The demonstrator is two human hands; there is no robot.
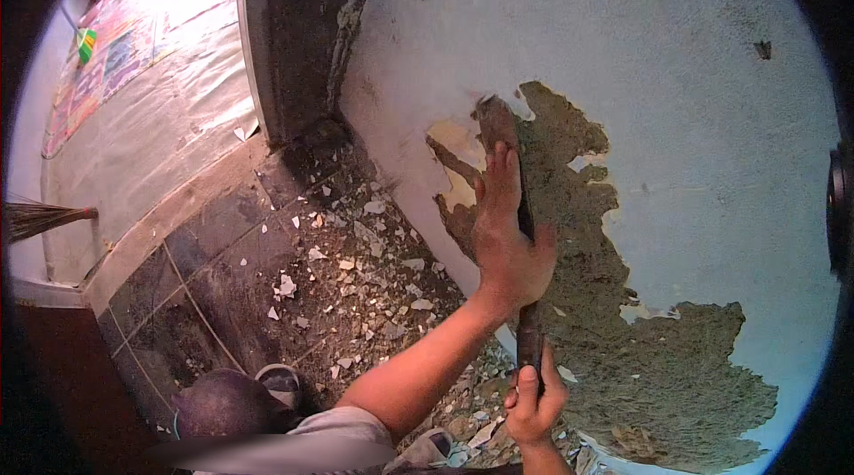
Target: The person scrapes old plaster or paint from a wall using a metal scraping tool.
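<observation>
My right hand (534, 404) is closed around the dark handle of a long machete-like blade (498, 124), near the bottom of the view. The blade points up and away along the wall, its broad, rusty-looking end at the edge of the peeled patch. Flat against the blade lies my left hand (505, 253), fingers stretched out and thumb apart; it covers the blade's middle. Behind both hands is the pale painted wall (712, 146), with a large rough patch of bare grey-brown plaster (578, 270). A yellowish exposed layer (455, 139) shows left of the blade's end.
Paint flakes and rubble (356, 288) cover the dark tiled floor (209, 315) along the wall's foot. My shoe (281, 383) rests among the debris. To the left, a doorway opens on a bright floor with a stick broom (49, 219) and a green-and-yellow brush (86, 45).
</observation>
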